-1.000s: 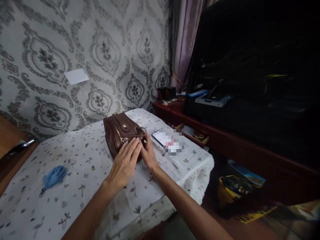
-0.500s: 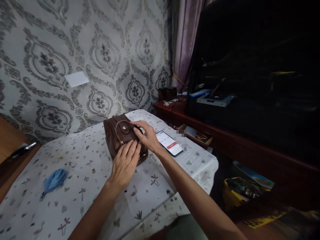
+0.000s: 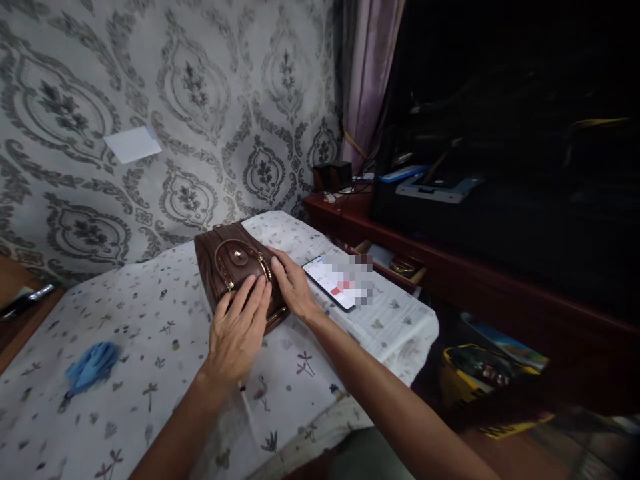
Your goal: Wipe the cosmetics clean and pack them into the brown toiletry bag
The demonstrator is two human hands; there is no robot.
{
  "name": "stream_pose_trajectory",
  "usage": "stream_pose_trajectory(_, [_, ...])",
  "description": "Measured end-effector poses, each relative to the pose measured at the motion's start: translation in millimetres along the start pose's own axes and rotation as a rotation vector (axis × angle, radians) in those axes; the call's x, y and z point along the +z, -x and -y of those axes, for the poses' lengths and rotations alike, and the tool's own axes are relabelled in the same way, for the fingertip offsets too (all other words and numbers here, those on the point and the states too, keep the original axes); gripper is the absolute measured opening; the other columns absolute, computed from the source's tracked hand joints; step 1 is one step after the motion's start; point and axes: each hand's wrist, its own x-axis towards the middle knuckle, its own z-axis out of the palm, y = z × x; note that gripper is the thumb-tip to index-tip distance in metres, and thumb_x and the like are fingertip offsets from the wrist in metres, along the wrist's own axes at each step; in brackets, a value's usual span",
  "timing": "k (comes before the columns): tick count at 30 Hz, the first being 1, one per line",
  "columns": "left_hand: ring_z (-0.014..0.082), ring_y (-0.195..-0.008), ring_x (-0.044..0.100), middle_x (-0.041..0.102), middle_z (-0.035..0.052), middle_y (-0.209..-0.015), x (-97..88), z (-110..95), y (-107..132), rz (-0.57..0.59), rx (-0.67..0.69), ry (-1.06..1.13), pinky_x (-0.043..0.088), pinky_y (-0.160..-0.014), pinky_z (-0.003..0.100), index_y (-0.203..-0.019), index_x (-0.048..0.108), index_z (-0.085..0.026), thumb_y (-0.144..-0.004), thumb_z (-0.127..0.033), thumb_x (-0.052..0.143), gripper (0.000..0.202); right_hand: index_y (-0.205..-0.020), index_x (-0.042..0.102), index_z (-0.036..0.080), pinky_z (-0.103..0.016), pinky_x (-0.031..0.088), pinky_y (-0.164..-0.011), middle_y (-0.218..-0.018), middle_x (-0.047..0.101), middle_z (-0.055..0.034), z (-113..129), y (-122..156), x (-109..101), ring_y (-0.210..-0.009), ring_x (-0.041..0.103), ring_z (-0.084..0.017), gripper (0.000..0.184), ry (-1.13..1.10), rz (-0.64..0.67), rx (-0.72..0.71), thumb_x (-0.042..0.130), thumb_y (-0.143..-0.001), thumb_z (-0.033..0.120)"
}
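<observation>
A brown leather handbag (image 3: 243, 270) with gold zips, a clasp and a curved handle lies on the patterned cloth. My left hand (image 3: 240, 327) rests on the bag's near part, its fingers stretched out and lying flat against the leather. Along the bag's right side is my right hand (image 3: 295, 287), with extended fingers touching the edge; some fingertips are hidden behind the bag. Just right of that hand lies a phone (image 3: 333, 283) with a lit screen, partly blurred out by blocks.
The cloth-covered table (image 3: 165, 347) has a crumpled blue cloth (image 3: 93, 367) at the left. A dark red cabinet (image 3: 450, 273) with a partly open drawer (image 3: 393, 263) stands at the right. Below it sits a yellow-and-black bag (image 3: 480, 373).
My right hand has moved from the bag's top, near the handle, down to its right side. My left hand stays on the bag. The view has shifted slightly, and the bag appears farther left.
</observation>
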Motion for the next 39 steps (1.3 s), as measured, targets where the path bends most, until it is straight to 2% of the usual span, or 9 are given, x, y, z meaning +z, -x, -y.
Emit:
stream_pose_trajectory(10, [0.0252, -0.134, 0.054, 0.063, 0.0104, -0.141, 12.3, 8, 12, -0.027, 0.036, 0.071, 0.036, -0.106, 0.04, -0.132, 0.063, -0.011, -0.1, -0.01, 0.04, 0.039, -0.133, 0.063, 0.023, -0.043, 0.044, -0.11, -0.136, 0.065, -0.0101, 4, -3, -3, -0.128, 0.059, -0.025, 0.053, 0.019, -0.006, -0.006, 0.044, -0.098, 0.059])
stream_pose_trajectory(15, [0.0237, -0.127, 0.059, 0.07, 0.0139, -0.13, 16.1, 8, 19, -0.047, 0.03, 0.096, 0.033, -0.112, 0.041, -0.134, 0.062, -0.011, -0.1, -0.009, 0.037, 0.042, -0.113, 0.075, 0.027, -0.044, 0.039, -0.114, -0.127, 0.07, -0.0075, 20, -23, -8, -0.127, 0.058, -0.024, 0.044, 0.024, 0.082, -0.162, 0.046, -0.099, 0.057])
stream_pose_trajectory(20, [0.0234, -0.126, 0.059, 0.07, 0.0124, -0.129, 17.6, 7, 22, -0.045, 0.044, 0.09, 0.03, -0.117, 0.041, -0.136, 0.061, -0.011, -0.1, -0.01, 0.036, 0.043, -0.099, 0.076, 0.025, -0.047, 0.038, -0.113, -0.125, 0.07, -0.0088, 25, -38, -6, -0.125, 0.06, -0.027, 0.031, -0.013, 0.138, -0.116, 0.068, -0.086, 0.052])
stream_pose_trajectory(25, [0.0233, -0.126, 0.059, 0.07, 0.0118, -0.13, 18.6, 8, 22, -0.059, 0.05, 0.079, 0.031, -0.117, 0.041, -0.134, 0.062, -0.01, -0.1, -0.01, 0.038, 0.041, -0.084, 0.069, 0.023, -0.043, 0.043, -0.107, -0.121, 0.07, -0.0072, 23, -33, -5, -0.115, 0.064, -0.025, 0.026, -0.207, 0.09, -0.026, 0.076, -0.079, 0.048])
stream_pose_trajectory(28, [0.0235, -0.126, 0.059, 0.07, 0.0113, -0.13, 18.2, 8, 22, -0.06, 0.057, 0.081, 0.03, -0.117, 0.041, -0.132, 0.063, -0.009, -0.1, -0.009, 0.038, 0.04, -0.082, 0.066, 0.023, -0.04, 0.048, -0.099, -0.102, 0.073, -0.0036, 24, -29, -6, -0.1, 0.066, -0.022, 0.028, -0.287, 0.046, 0.014, 0.078, -0.077, 0.048])
stream_pose_trajectory(31, [0.023, -0.127, 0.059, 0.07, 0.0111, -0.131, 18.1, 8, 22, -0.054, 0.047, 0.082, 0.03, -0.118, 0.041, -0.132, 0.063, -0.01, -0.101, -0.009, 0.038, 0.04, -0.082, 0.066, 0.023, -0.038, 0.049, -0.094, -0.086, 0.071, -0.001, 26, -25, -10, -0.088, 0.064, -0.02, 0.031, -0.263, -0.002, 0.016, 0.077, -0.077, 0.052])
stream_pose_trajectory(39, [0.0227, -0.128, 0.059, 0.07, 0.0117, -0.131, 18.5, 8, 23, -0.051, 0.042, 0.082, 0.031, -0.118, 0.041, -0.135, 0.061, -0.01, -0.1, -0.009, 0.039, 0.041, -0.081, 0.07, 0.024, -0.04, 0.048, -0.09, -0.083, 0.069, -0.0027, 33, -11, -19, -0.086, 0.062, -0.022, 0.033, -0.086, -0.017, -0.054, 0.072, -0.082, 0.057])
